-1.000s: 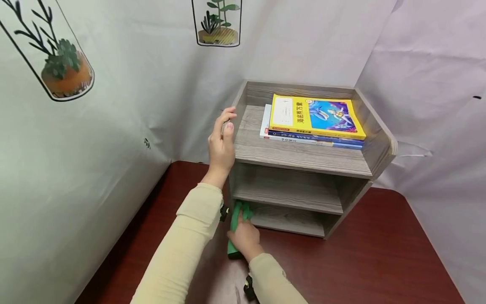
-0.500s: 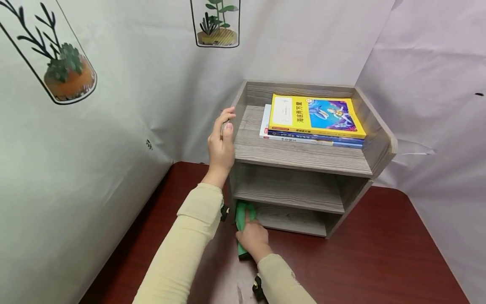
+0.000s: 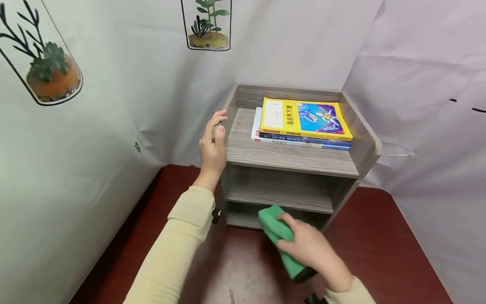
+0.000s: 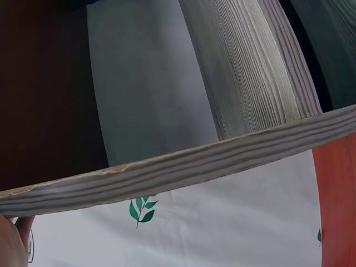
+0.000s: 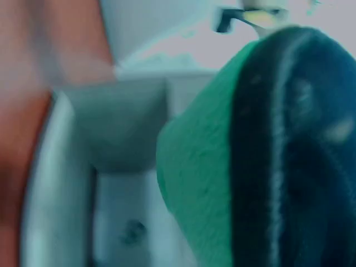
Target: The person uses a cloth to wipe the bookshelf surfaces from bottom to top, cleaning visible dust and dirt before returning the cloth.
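You're in some sheeted-off booth corner; home or office, can't tell. White plant-print sheeting [image 3: 125,76] behind your left fingers [image 3: 219,135], reddish-brown table [image 3: 379,245] below them, wood-grain shelf [image 3: 292,157] with books [image 3: 303,120] just right.
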Demonstrator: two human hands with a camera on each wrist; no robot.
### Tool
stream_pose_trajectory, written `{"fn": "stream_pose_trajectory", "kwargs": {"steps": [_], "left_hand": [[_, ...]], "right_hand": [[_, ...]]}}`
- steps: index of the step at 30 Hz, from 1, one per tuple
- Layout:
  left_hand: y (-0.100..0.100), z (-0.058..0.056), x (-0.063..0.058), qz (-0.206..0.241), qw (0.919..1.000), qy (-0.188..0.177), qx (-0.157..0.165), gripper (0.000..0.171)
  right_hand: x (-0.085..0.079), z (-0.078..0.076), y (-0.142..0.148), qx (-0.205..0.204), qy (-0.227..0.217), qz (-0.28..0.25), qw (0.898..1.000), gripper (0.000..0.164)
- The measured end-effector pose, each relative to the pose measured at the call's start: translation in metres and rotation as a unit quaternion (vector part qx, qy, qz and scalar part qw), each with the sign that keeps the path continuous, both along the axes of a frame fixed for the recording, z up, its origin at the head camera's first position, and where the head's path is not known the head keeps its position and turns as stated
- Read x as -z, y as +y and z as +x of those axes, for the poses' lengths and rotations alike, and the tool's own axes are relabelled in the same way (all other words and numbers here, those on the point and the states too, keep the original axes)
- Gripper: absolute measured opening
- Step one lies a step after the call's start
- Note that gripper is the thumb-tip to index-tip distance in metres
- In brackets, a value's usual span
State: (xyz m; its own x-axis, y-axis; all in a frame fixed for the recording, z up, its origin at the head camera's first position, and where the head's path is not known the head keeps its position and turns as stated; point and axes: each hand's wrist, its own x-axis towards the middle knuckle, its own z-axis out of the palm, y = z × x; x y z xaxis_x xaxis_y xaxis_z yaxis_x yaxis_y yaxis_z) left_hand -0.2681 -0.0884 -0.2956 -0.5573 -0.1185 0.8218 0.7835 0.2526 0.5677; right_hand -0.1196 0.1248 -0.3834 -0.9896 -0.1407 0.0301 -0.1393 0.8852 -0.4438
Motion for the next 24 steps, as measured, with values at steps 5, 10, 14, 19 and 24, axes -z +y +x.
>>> {"fn": "stream_pose_trajectory", "kwargs": {"steps": [5,10,14,19,24], "left_hand": [[0.001,0.019,-0.014,-0.002,1.0000,-0.007,-0.002,0.029],[0.001,0.023,-0.015,-0.006,1.0000,-0.004,-0.002,0.029],[0.000,0.021,-0.013,-0.011,0.9999,-0.002,-0.003,0.029],[-0.004,0.001,0.004,-0.015,0.9999,0.003,-0.005,0.029],[-0.008,-0.014,0.013,-0.024,0.9993,0.027,-0.006,0.031]], "right_hand": [[-0.036,0.012,0.044,0.050,0.098,0.033,0.993,0.058],[-0.059,0.014,0.071,0.118,0.182,0.097,0.971,0.056],[-0.060,0.007,0.077,0.132,0.246,0.137,0.950,0.054],[-0.047,-0.002,0.082,0.134,0.313,0.174,0.924,0.054],[-0.044,-0.004,0.083,0.156,0.289,0.167,0.930,0.056]]}}
